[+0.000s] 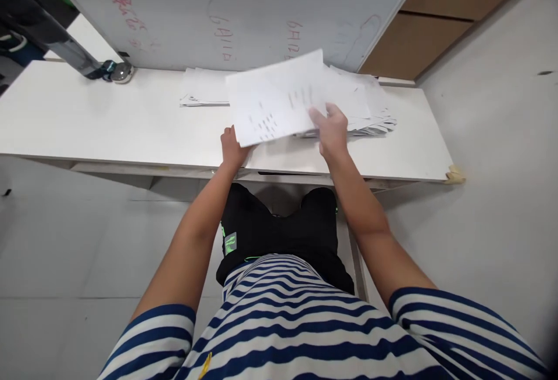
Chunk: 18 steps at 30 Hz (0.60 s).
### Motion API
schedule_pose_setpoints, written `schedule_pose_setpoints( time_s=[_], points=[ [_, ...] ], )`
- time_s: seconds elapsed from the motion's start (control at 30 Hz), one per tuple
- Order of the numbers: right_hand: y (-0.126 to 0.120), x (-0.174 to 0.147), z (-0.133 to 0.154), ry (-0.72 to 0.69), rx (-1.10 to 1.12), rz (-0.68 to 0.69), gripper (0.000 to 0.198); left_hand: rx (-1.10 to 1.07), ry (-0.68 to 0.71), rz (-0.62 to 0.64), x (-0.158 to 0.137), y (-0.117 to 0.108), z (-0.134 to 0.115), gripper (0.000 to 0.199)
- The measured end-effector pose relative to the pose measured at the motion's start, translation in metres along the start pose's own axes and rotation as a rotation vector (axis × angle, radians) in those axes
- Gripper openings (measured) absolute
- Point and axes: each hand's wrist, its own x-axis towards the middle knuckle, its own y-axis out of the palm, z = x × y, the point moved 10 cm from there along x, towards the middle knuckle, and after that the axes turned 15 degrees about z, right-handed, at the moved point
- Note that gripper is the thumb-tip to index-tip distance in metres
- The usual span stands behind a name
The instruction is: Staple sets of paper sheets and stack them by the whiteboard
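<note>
A white sheet of paper (pixel 274 98) with small printed marks is held tilted above the desk, slightly blurred. My right hand (pixel 333 133) grips its right side, thumb on top and the other fingers partly hidden. At the lower left corner, my left hand (pixel 234 146) is closed at the paper's edge, with the corner covering part of the palm. Behind and to the right lies a loose stack of papers (pixel 370 110), its edges uneven. Another, neater paper stack (pixel 204 88) rests to the left, partly covered by the held sheet.
The white desk (pixel 108 127) runs across in front of me. A whiteboard (pixel 253 8) with red handwriting stands along its back edge. A transparent bottle-like object (pixel 56 37) is at the back left. Brown panels (pixel 427 43) and a pale wall (pixel 501 107) are at right.
</note>
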Motion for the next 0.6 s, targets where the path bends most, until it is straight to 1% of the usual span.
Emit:
schedule_pose_setpoints(
  time_s=[0.07, 0.13, 0.2, 0.27, 0.33, 0.37, 0.4, 0.43, 0.5, 0.53, 0.6],
  points=[
    [0.041, 0.060, -0.016, 0.030, 0.094, 0.073, 0.057, 0.011, 0.000, -0.056, 0.000, -0.003, 0.001, 0.050],
    [0.083, 0.112, -0.041, 0.079, 0.200, 0.115, 0.053, 0.043, -0.008, -0.109, 0.001, -0.004, 0.002, 0.050],
    [0.122, 0.150, -0.068, 0.120, 0.296, 0.121, 0.053, 0.079, -0.011, -0.134, 0.001, -0.003, 0.002, 0.049],
    [0.152, 0.173, -0.095, 0.231, 0.276, 0.090, 0.048, 0.124, -0.011, -0.147, 0.000, -0.003, 0.001, 0.047],
    [0.173, 0.183, -0.116, 0.346, 0.202, 0.085, 0.047, 0.166, 0.000, -0.153, 0.000, -0.003, -0.001, 0.044],
    [0.181, 0.186, -0.122, 0.380, 0.152, 0.112, 0.047, 0.181, 0.006, -0.156, 0.000, -0.003, -0.001, 0.043],
    [0.188, 0.187, -0.124, 0.384, 0.091, 0.161, 0.049, 0.191, 0.009, -0.158, 0.000, -0.002, -0.001, 0.042],
    [0.194, 0.188, -0.122, 0.359, 0.009, 0.222, 0.052, 0.196, 0.010, -0.160, 0.000, -0.003, -0.001, 0.041],
    [0.197, 0.182, -0.110, 0.246, -0.219, 0.333, 0.063, 0.202, 0.007, -0.163, 0.000, -0.003, 0.000, 0.040],
    [0.196, 0.175, -0.102, 0.176, -0.355, 0.370, 0.070, 0.205, 0.005, -0.163, 0.000, -0.003, 0.000, 0.041],
    [0.186, 0.154, -0.084, 0.052, -0.611, 0.403, 0.079, 0.210, 0.009, -0.164, 0.000, -0.003, 0.000, 0.042]
  ],
)
